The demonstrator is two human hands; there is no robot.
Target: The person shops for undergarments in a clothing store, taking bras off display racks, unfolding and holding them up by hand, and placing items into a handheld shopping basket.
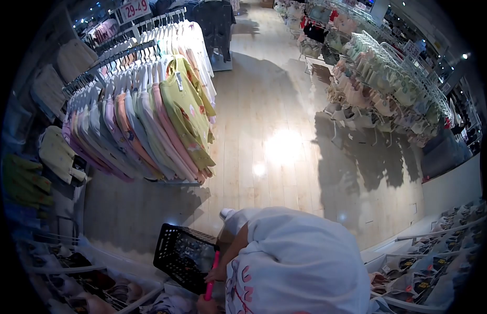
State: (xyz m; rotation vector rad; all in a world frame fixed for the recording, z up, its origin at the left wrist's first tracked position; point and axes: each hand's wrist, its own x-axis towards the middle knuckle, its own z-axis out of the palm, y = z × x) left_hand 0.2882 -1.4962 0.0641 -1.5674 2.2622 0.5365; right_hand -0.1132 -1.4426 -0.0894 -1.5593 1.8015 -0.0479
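Observation:
A black plastic shopping basket point(170, 256) with slatted sides is at the lower left, beside my white shirt. Grey, shiny items lie inside it, too small to make out. Its bright pink handle point(216, 257) slants down along the near side. My right hand point(218, 273) is closed around the middle of this handle, the forearm coming out from my shirt. At the bottom edge, my left hand point(206, 304) is closed at the handle's lower end, partly cut off by the frame.
A rack of hanging pastel tops point(133, 125) stands on the left, under a price sign point(135, 9). Racks of bras point(390, 89) fill the right side. Bins of underwear point(91, 288) line the lower left, more bins point(411, 272) the lower right. A wooden floor point(264, 172) runs between.

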